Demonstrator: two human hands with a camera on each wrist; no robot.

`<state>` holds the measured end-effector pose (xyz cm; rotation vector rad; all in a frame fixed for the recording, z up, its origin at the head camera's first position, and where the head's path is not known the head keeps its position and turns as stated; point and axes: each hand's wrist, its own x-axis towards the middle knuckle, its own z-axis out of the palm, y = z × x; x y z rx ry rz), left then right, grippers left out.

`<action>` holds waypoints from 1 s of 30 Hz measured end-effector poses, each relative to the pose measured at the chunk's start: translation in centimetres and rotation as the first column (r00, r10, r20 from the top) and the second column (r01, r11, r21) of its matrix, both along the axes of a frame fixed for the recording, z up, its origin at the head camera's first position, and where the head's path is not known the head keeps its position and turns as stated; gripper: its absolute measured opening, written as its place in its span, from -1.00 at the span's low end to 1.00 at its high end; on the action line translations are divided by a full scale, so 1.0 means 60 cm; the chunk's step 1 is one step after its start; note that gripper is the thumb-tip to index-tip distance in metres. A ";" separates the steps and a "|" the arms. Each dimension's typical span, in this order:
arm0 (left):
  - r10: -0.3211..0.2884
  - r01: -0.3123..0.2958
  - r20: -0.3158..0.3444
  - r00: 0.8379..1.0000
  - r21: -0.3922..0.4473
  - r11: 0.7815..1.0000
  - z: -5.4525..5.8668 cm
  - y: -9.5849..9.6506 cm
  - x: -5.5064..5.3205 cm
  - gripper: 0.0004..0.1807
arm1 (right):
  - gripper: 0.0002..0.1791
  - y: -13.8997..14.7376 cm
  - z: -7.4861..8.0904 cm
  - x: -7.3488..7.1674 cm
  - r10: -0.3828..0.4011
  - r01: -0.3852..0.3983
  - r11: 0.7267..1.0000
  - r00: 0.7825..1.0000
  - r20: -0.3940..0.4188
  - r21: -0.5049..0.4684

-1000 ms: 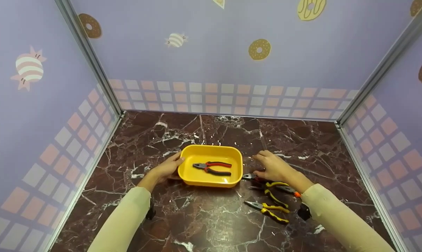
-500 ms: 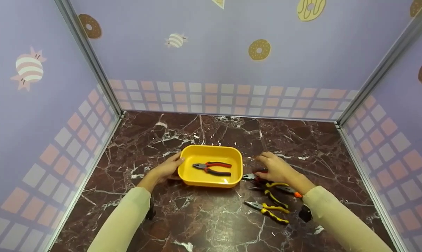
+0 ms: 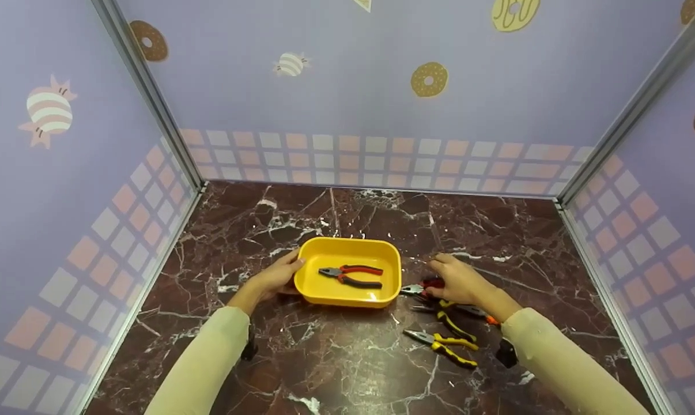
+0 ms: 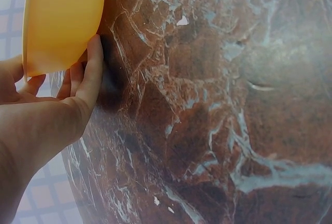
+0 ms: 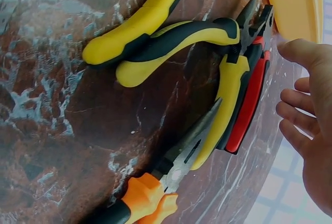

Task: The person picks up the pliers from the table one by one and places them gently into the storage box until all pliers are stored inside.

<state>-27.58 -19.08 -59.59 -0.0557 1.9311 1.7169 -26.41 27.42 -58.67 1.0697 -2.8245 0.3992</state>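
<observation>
My left hand [image 3: 275,276] grips the left end of a yellow plastic box [image 3: 347,301]. In the left wrist view, the thumb sits at the rim and the fingers [image 4: 92,73] reach under the box. Combination pliers [image 3: 362,283] with red and black handles lie inside it. To the right of the box, my right hand [image 3: 463,279] hovers over a second pair of red and black pliers [image 3: 412,289], partly covering them. The right wrist view shows its fingers [image 5: 298,105] loosely bent, beside the red handle [image 5: 249,105] and apart from it.
Yellow and black pliers [image 3: 457,328] lie against the red pair. Orange-handled long-nose pliers [image 5: 148,195] are partly under the right wrist. Nearer the body lie yellow long-nose pliers [image 3: 437,340]. Patterned panels [image 3: 376,86] enclose the marbled tabletop [image 3: 324,369] at the back and sides.
My right hand has drawn slightly right and toward the body, showing more of the red and black pliers beneath it. My left hand and the box stay in place.
</observation>
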 end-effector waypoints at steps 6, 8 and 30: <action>0.007 -0.007 0.005 1.000 0.014 1.000 -0.003 -0.001 0.000 -0.34 | -0.42 0.005 -0.002 0.000 -0.006 0.005 0.999 0.999 0.046 0.033; 0.008 -0.008 0.004 1.000 0.011 1.000 -0.004 -0.001 0.000 -0.34 | -0.42 0.006 -0.003 0.001 -0.017 0.014 0.999 0.998 0.056 0.045; -0.006 0.006 -0.012 1.000 -0.005 1.000 0.000 -0.001 0.002 -0.34 | -0.57 0.017 -0.019 0.001 -0.047 0.042 0.997 0.996 0.079 0.070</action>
